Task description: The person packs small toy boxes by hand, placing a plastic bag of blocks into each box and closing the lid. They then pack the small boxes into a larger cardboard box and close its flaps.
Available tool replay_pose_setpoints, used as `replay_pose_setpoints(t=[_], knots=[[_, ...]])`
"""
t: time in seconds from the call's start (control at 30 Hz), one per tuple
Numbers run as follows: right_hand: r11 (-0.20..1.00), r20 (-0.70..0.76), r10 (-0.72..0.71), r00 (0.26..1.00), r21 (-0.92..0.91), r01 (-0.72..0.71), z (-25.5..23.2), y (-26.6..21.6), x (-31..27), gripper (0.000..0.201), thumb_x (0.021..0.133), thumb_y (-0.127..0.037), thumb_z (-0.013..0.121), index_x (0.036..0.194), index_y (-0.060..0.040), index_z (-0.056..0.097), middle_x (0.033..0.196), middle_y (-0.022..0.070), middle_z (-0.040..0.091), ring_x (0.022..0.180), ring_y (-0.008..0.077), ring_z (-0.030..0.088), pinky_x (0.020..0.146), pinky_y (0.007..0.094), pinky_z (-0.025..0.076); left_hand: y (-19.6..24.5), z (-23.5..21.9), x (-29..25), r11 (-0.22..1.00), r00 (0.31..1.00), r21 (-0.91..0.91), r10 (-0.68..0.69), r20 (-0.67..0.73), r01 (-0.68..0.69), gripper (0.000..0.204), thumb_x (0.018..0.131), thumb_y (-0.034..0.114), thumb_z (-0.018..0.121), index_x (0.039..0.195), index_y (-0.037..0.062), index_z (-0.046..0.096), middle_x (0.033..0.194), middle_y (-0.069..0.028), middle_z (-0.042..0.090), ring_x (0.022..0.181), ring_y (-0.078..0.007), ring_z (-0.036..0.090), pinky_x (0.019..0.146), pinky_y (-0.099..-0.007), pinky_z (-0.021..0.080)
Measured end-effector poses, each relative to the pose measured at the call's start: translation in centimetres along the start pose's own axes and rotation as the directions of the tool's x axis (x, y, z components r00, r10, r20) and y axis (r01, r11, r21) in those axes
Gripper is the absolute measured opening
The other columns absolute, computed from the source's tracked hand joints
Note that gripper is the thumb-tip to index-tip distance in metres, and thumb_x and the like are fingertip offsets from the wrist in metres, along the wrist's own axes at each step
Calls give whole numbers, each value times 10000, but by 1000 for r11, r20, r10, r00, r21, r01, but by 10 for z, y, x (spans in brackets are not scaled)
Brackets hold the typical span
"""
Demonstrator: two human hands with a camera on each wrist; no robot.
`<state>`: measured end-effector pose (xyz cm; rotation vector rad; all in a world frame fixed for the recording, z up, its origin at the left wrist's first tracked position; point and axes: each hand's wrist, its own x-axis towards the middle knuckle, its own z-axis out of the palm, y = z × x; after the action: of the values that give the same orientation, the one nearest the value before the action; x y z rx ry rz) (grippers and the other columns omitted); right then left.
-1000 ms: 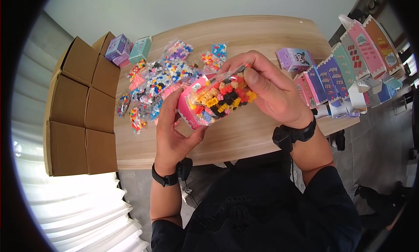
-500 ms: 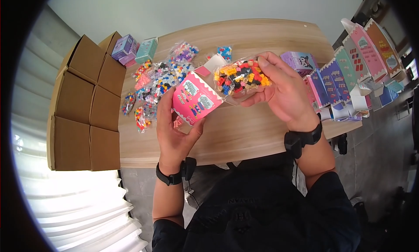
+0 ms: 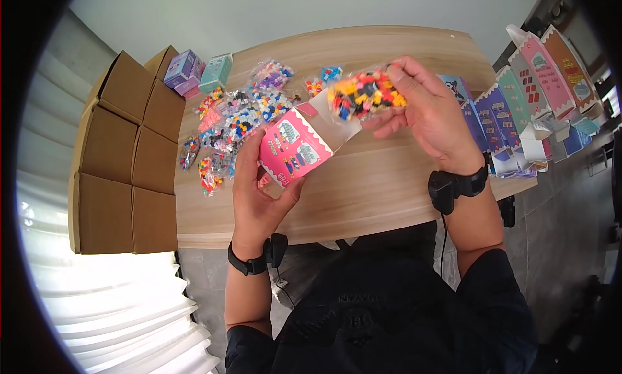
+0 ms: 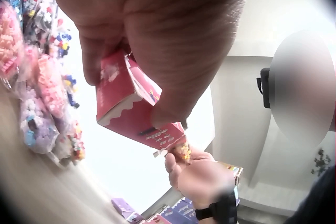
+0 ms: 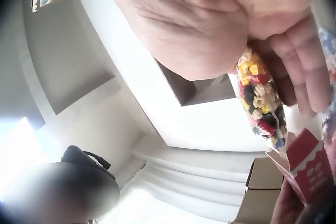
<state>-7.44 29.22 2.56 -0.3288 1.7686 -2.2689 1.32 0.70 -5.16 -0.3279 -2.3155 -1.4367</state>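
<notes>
My left hand (image 3: 255, 196) grips a pink printed box (image 3: 293, 148) by its sides, fingers behind and thumb along the lower edge. The box is tilted, its end facing right standing open with flaps out. In the right wrist view the pink box (image 5: 310, 169) shows just below the bag. My right hand (image 3: 431, 111) pinches a clear bag of small building bricks (image 3: 367, 96), mostly yellow, red and black, between thumb and fingers. The bag hangs beside the box's open end, overlapping a flap in the head view. The left wrist view shows the right hand (image 4: 202, 179) beyond the box.
Several clear bags of coloured bricks (image 3: 236, 118) lie heaped behind the left hand. Brown cartons (image 3: 107, 140) are stacked at the left, with small purple and green boxes (image 3: 215, 72) beside them. Opened, colourful boxes (image 3: 492, 118) stand in a row along the right.
The brick bag has come away from in front of the box to its right, held by the right hand. The box has turned so its printed pink side shows.
</notes>
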Motion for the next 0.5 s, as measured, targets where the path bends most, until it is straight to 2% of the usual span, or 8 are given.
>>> replay_pose_setpoints(t=[0.03, 0.13, 0.23, 0.33, 0.43, 0.5], knots=[[999, -4, -29, 1000, 21, 29, -1, 0, 1, 339, 1113, -340, 528, 1285, -50, 563, 1099, 95, 717, 789, 255, 769, 621, 319, 618, 2, 1, 1, 1000, 1000, -17, -1, 3, 1, 932, 730, -11, 872, 1550, 24, 431, 1510, -179, 511, 1371, -280, 550, 1113, -388, 487], [991, -26, -26, 999, -135, 23, 0, -2, -4, 310, 1112, -326, 535, 1253, -54, 582, 1054, 67, 713, 740, 192, 743, 589, 285, 586, 4, 2, 1, 999, 1000, -34, 16, 19, -15, 889, 802, -53, 834, 1570, -12, 386, 1472, -124, 500, 1340, -218, 552, 1104, -389, 523], [952, 87, 15, 996, -305, 12, -6, -2, -6, 278, 1115, -305, 532, 1216, -56, 607, 1018, 46, 706, 707, 122, 706, 563, 243, 534, 5, 1, 2, 1000, 1000, 1, 21, 19, -21, 889, 801, -53, 836, 1569, -4, 391, 1475, -123, 502, 1342, -218, 551, 1104, -390, 525], [921, 147, 42, 988, -390, 18, -4, -6, -6, 261, 1119, -293, 524, 1180, -60, 626, 967, 19, 687, 671, 68, 656, 561, 205, 488, 5, 2, 1, 996, 999, 83, 35, 11, -36, 923, 734, 2, 887, 1541, 20, 440, 1473, -197, 540, 1349, -308, 571, 1074, -396, 510], [916, 132, 16, 991, -398, 39, -4, -3, -3, 259, 1121, -294, 522, 1172, -62, 626, 936, 2, 665, 658, 48, 608, 566, 191, 464, 13, 3, 5, 986, 997, 152, 68, 36, -73, 926, 731, 13, 898, 1537, 16, 444, 1463, -198, 547, 1345, -314, 576, 1060, -402, 514], [942, 84, -31, 996, -332, 58, 1, 1, -3, 248, 1121, -285, 523, 1167, -63, 623, 911, -6, 646, 649, 51, 560, 560, 192, 446, 17, 3, 5, 992, 998, 126, 21, 58, -28, 921, 745, -2, 888, 1547, 21, 436, 1490, -172, 524, 1342, -287, 576, 1060, -392, 536]])
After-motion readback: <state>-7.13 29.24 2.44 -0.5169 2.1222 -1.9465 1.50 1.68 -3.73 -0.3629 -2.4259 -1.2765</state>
